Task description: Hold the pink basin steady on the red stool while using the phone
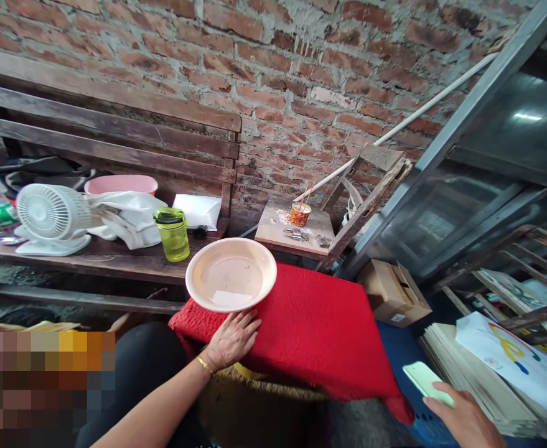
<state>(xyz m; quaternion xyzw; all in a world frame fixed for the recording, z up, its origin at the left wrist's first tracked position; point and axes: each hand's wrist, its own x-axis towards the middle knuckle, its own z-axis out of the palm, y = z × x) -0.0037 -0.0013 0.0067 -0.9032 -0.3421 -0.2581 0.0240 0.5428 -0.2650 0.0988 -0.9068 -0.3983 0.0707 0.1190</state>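
My left hand grips the near rim of a shallow cream bowl, held over the left end of a red cloth that covers a low surface. The bowl holds nothing but a faint smear. At the bottom right, my right hand holds a pale green phone above a blue surface. A gold bangle sits on my left wrist.
A wooden bench on the left carries a white fan, a pink basin, white bags and a green bottle. A small wooden stool with a cup stands by the brick wall. Cardboard box, stacked papers and a metal frame are at right.
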